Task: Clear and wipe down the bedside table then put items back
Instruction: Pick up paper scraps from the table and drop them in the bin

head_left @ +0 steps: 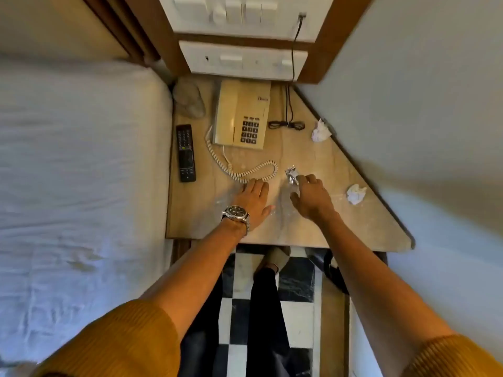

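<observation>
A beige telephone [239,112] with dark keys, a black remote [186,153], white crumpled paper balls [356,193] and a silver foil scrap [291,175] lie on the tan marbled bedside table [206,213], above a black-and-white checked floor [253,308].

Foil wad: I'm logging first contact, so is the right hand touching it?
Touching. The head view shows the right hand with its fingertips overlapping the foil wad, no gap visible.

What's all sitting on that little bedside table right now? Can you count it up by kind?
Telephone: 1
Remote control: 1
Crumpled white paper balls: 2
Crumpled foil wrapper: 1, at the right hand's fingertips
Bundled black cable: 1
Clear, blurry item in the far left corner: 1, cannot tell what
Total: 7
</observation>
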Action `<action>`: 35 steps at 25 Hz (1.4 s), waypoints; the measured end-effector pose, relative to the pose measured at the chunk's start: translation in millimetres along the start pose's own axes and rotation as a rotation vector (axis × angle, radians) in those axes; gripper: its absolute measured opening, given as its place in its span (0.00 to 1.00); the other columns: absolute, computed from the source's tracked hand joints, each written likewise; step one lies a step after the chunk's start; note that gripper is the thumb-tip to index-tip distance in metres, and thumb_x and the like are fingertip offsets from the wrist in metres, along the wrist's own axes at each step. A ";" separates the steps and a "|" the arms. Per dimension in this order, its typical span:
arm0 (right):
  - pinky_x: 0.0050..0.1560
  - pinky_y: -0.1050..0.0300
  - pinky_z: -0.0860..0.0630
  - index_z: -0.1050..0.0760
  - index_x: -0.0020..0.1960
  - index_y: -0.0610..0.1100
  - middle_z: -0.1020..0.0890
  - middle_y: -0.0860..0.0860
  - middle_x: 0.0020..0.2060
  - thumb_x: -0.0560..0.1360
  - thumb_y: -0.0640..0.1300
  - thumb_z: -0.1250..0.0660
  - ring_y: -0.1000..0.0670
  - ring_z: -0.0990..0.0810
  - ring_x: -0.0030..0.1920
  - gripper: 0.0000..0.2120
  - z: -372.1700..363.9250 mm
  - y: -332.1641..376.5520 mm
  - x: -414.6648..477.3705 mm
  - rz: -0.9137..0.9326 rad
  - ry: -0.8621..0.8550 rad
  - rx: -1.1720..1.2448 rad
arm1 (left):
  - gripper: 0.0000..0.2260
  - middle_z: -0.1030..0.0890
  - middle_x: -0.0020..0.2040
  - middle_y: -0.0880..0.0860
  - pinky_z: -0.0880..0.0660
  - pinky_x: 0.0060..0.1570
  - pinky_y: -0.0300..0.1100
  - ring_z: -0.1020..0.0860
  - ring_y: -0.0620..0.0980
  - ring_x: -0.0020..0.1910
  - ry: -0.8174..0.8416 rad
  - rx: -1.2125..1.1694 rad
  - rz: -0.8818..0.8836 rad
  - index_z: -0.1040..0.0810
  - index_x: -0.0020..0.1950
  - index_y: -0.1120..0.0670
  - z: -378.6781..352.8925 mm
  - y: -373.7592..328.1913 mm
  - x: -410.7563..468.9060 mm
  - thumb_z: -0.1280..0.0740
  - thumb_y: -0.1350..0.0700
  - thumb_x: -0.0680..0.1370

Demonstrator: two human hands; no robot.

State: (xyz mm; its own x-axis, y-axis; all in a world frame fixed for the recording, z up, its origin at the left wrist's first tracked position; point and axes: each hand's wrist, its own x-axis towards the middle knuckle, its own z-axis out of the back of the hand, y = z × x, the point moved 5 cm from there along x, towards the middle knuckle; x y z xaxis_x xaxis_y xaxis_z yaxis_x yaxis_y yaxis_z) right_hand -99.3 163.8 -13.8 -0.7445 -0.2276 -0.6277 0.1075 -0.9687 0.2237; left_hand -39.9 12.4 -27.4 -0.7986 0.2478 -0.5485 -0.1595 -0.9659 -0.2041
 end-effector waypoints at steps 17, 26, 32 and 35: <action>0.42 0.44 0.23 0.34 0.52 0.43 0.20 0.45 0.45 0.81 0.41 0.38 0.41 0.21 0.46 0.04 -70.1 -92.0 -7.1 -0.369 -0.440 0.542 | 0.39 0.57 0.82 0.59 0.56 0.80 0.53 0.56 0.57 0.81 -0.017 0.020 -0.062 0.57 0.82 0.60 -87.9 -22.3 57.4 0.52 0.35 0.82; 0.51 0.54 0.25 0.28 0.54 0.38 0.21 0.39 0.56 0.78 0.32 0.40 0.44 0.22 0.50 0.06 -208.6 -216.3 -141.1 -1.237 -0.700 1.042 | 0.42 0.61 0.81 0.60 0.55 0.79 0.57 0.59 0.59 0.81 -0.106 0.020 -0.028 0.60 0.81 0.61 -111.9 -28.3 67.8 0.60 0.30 0.79; 0.63 0.49 0.24 0.29 0.56 0.43 0.24 0.39 0.64 0.78 0.32 0.37 0.39 0.23 0.63 0.10 -231.7 -247.8 -114.8 -1.149 -0.157 0.960 | 0.42 0.59 0.82 0.61 0.56 0.79 0.56 0.57 0.59 0.81 -0.157 0.016 -0.083 0.59 0.81 0.61 -121.0 -21.7 70.6 0.55 0.31 0.80; 0.58 0.48 0.21 0.24 0.55 0.40 0.20 0.41 0.59 0.79 0.37 0.35 0.40 0.20 0.58 0.06 -204.3 -236.6 -106.8 -1.069 -0.316 0.886 | 0.43 0.59 0.82 0.60 0.57 0.78 0.56 0.58 0.58 0.81 -0.150 0.008 -0.063 0.60 0.81 0.60 -120.9 -24.2 70.7 0.56 0.30 0.79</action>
State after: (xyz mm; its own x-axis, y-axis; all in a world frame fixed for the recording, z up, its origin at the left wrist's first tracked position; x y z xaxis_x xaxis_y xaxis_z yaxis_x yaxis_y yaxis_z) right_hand 89.5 397.1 -152.1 -0.3296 0.7071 -0.6256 -0.9441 -0.2501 0.2147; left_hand -22.4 62.4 -159.3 -0.8644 0.2944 -0.4076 -0.2160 -0.9495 -0.2275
